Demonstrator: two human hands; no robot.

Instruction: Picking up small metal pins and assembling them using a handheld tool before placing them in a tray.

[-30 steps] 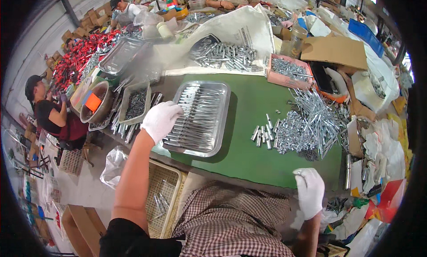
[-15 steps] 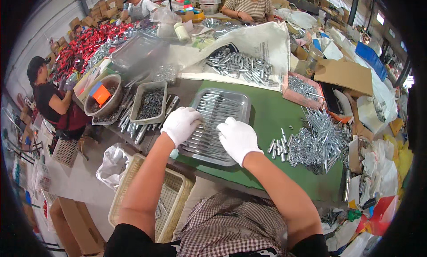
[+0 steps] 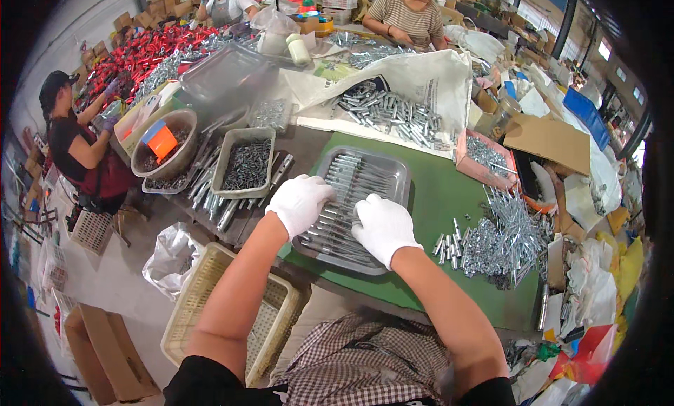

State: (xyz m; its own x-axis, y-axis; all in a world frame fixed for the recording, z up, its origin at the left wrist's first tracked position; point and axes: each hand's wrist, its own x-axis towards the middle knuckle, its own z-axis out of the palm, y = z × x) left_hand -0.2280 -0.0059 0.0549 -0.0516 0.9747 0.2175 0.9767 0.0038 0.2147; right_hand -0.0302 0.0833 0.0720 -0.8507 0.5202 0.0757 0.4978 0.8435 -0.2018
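shiny metal tray [image 3: 393, 168], white cloth gloves, matt green table mat [image 3: 435, 202]

Both gloved hands, the left hand [image 3: 300, 202] and the right hand [image 3: 382, 227], covered the near end of the metal tray [image 3: 393, 168], hiding the rods beneath. Their fingertips could not be made out. The loose heap of metal parts [image 3: 502, 241] was too small to tell apart.

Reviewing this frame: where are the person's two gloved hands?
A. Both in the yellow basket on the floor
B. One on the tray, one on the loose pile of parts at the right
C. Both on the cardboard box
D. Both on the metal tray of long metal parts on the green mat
D: the left hand and right hand, both in white gloves, rest on the near end of the metal tray of long metal parts, on the green mat.
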